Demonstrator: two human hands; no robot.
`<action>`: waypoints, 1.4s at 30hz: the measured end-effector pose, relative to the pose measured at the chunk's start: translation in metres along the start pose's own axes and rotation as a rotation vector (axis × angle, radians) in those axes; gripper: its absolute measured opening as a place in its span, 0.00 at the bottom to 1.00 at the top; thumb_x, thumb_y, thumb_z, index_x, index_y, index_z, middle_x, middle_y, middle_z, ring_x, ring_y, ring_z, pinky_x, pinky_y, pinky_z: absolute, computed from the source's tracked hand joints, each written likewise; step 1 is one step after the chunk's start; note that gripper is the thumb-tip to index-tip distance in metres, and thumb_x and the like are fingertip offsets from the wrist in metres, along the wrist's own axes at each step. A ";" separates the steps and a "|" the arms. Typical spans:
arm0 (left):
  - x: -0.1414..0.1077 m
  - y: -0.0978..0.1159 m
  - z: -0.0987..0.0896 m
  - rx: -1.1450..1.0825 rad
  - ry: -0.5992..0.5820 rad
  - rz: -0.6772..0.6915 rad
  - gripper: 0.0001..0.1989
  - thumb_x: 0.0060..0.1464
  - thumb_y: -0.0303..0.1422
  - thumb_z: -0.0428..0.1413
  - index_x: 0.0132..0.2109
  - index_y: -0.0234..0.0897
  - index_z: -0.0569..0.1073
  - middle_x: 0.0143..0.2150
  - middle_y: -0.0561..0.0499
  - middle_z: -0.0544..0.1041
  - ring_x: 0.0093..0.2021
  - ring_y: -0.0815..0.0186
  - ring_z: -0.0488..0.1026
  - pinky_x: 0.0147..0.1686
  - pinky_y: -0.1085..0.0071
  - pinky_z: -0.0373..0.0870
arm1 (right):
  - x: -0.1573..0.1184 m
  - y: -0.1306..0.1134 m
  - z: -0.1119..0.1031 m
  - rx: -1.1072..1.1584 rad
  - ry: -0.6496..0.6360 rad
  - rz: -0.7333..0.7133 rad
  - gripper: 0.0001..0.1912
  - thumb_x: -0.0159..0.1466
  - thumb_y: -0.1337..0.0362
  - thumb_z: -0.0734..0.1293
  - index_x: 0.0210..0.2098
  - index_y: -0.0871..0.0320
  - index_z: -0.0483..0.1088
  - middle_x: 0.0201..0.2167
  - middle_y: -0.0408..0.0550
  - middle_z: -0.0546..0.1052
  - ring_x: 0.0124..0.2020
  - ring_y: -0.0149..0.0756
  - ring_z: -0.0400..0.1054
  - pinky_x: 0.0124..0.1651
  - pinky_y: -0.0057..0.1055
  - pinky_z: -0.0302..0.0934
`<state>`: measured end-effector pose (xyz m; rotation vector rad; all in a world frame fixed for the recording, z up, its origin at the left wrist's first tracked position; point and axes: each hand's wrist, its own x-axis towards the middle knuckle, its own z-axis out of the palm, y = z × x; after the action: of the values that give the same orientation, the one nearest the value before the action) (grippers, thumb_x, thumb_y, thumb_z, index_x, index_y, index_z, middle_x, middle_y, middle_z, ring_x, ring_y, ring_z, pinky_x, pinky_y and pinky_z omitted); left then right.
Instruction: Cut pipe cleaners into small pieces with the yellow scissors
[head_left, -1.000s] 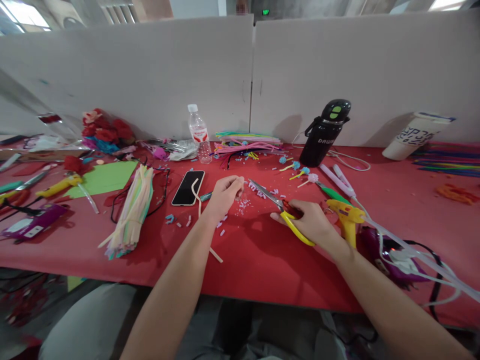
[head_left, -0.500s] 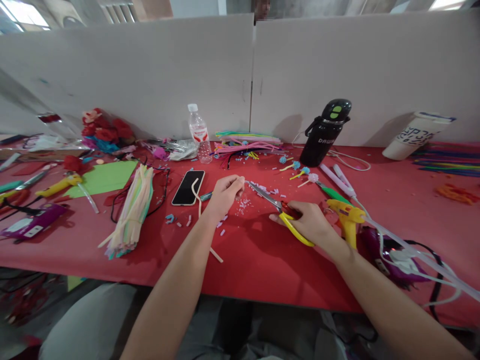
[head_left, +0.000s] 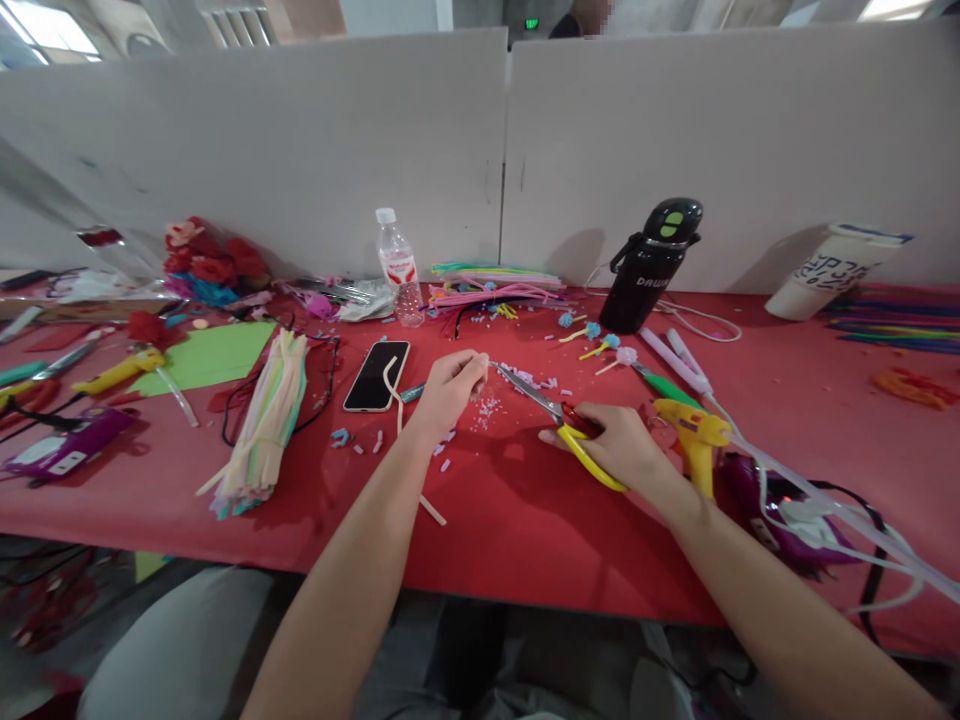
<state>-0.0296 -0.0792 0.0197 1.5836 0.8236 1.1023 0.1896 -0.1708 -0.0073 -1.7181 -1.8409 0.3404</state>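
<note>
So, using the smartphone (head_left: pixel 367 384) on the red tabletop (head_left: pixel 510 545) as the landmark: the yellow-handled scissors (head_left: pixel 556 409) are off to its right, lifted at a slant with the tips pointing back toward it. The right hand (head_left: pixel 622 440) is curled around those handles, so that grip's pretty clear. The left hand (head_left: pixel 452 388) is closer to the phone, just right of it, thumb and fingertips pressed together right at the scissor tips. If there's a scrap pinched in there it's too small for me to tell, sorry

Lilac clippings (head_left: pixel 521 378) and finer lilac crumbs (head_left: pixel 487 412) are scattered right of the phone, around the blades. A cream pipe cleaner (head_left: pixel 397 397) lies partly across the phone itself. Left of the phone there's a fat bundle of pastel pipe cleaners (head_left: pixel 262 425), behind it a clear plastic water bottle (head_left: pixel 400 268), and well off to its right a yellow hot glue gun (head_left: pixel 694 425) and a black drink bottle (head_left: pixel 643 280)
</note>
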 end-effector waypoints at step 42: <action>0.001 0.002 -0.003 0.027 -0.037 -0.077 0.14 0.52 0.40 0.53 0.25 0.34 0.68 0.22 0.53 0.68 0.23 0.73 0.63 0.26 0.75 0.60 | -0.001 -0.003 -0.002 0.010 0.006 0.023 0.28 0.52 0.42 0.67 0.19 0.60 0.57 0.17 0.38 0.54 0.21 0.24 0.44 0.20 0.23 0.42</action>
<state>-0.0323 -0.0774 0.0219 1.5770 0.8703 1.0086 0.1885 -0.1729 -0.0042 -1.7331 -1.8132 0.3524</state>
